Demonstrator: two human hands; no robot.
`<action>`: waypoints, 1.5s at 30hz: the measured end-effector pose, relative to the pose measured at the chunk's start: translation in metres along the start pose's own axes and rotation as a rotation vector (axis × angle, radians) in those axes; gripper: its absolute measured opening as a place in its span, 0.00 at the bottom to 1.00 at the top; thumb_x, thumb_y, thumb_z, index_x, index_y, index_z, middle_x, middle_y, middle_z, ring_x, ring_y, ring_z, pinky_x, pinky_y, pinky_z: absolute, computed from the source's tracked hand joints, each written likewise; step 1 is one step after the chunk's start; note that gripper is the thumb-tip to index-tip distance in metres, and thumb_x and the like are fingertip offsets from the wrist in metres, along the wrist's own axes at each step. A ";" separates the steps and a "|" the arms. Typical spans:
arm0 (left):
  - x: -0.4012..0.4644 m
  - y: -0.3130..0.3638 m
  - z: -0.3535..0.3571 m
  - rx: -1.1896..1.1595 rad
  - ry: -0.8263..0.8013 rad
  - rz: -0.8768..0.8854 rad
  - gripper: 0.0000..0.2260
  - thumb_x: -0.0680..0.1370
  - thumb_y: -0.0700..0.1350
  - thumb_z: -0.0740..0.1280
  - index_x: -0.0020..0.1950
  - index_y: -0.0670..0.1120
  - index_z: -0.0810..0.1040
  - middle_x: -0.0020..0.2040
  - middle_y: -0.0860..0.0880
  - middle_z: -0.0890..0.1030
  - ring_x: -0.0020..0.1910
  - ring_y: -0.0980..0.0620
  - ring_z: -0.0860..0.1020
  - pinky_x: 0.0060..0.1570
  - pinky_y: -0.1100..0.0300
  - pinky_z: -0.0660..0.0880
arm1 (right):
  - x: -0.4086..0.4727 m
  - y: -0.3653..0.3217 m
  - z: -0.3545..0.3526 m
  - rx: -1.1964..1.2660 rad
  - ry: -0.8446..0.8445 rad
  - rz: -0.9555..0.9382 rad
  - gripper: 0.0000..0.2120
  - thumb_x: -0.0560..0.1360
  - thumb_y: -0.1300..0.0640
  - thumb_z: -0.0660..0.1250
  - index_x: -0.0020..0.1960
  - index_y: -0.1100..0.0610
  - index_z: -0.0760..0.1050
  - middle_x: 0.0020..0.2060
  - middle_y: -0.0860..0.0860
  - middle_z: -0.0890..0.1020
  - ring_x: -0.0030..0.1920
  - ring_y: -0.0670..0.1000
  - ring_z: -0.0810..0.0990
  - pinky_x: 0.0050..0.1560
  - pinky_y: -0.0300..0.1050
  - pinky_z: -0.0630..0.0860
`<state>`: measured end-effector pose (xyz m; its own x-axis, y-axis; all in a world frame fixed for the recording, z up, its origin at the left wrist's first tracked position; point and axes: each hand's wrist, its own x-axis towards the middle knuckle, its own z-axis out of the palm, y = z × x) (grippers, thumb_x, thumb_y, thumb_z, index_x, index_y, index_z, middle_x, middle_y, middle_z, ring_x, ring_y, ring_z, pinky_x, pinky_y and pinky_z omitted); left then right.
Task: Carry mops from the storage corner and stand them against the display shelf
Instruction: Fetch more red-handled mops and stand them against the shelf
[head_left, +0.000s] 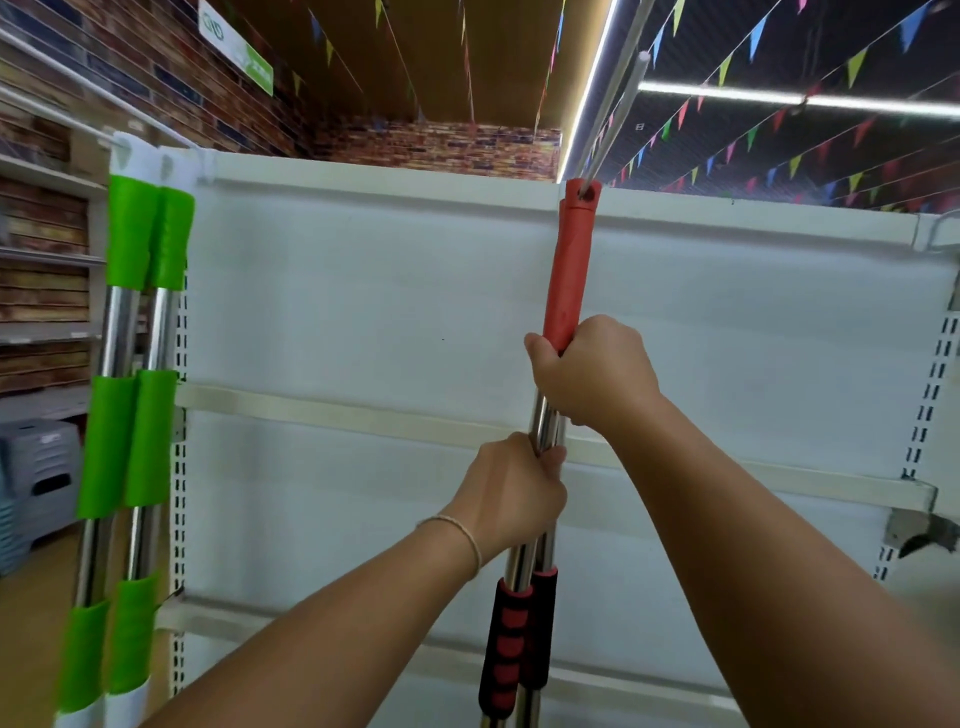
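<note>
Display shelf (363, 312): white back panel with perforated uprights, filling most of the view, directly ahead of the person. Green-sleeved mops (130, 415): two chrome poles standing side by side, leaning against the shelf's left upright. Red-handled mops (569, 270): two poles held together upright in front of the shelf panel, slightly right of centre; whether they touch the shelf cannot be told (lower ends out of view). Right hand (592, 371): grip closed round the poles at the base of the red sleeve. Left hand (511, 491): grip closed round the chrome section lower down, above the black-and-red foam sleeves (511, 649). Thin bracelet (462, 535) on the left wrist.
</note>
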<state>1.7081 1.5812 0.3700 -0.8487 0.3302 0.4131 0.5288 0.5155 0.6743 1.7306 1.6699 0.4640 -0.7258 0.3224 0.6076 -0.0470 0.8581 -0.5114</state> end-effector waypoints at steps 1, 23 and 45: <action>0.002 0.000 0.001 -0.004 -0.002 -0.002 0.14 0.83 0.53 0.57 0.41 0.46 0.69 0.36 0.49 0.75 0.32 0.53 0.73 0.28 0.62 0.66 | 0.002 0.000 0.000 -0.032 -0.006 0.003 0.17 0.78 0.42 0.64 0.42 0.56 0.74 0.36 0.52 0.81 0.34 0.55 0.83 0.42 0.53 0.84; 0.021 -0.012 0.001 0.024 -0.152 -0.005 0.19 0.83 0.55 0.56 0.59 0.40 0.73 0.51 0.40 0.81 0.40 0.45 0.80 0.32 0.60 0.70 | 0.001 -0.007 0.019 -0.110 0.035 0.142 0.21 0.79 0.40 0.61 0.49 0.59 0.77 0.40 0.55 0.82 0.38 0.58 0.84 0.45 0.56 0.84; -0.084 -0.085 -0.035 0.557 -0.306 0.023 0.24 0.83 0.51 0.57 0.75 0.41 0.59 0.63 0.37 0.75 0.60 0.39 0.75 0.57 0.48 0.75 | -0.104 0.029 0.059 -0.443 -0.279 0.074 0.09 0.83 0.55 0.61 0.54 0.59 0.77 0.47 0.56 0.80 0.47 0.58 0.80 0.44 0.49 0.77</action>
<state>1.7344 1.4819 0.2995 -0.8397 0.5144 0.1742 0.5422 0.8127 0.2136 1.7647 1.6377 0.3502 -0.8739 0.3219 0.3641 0.2621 0.9431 -0.2047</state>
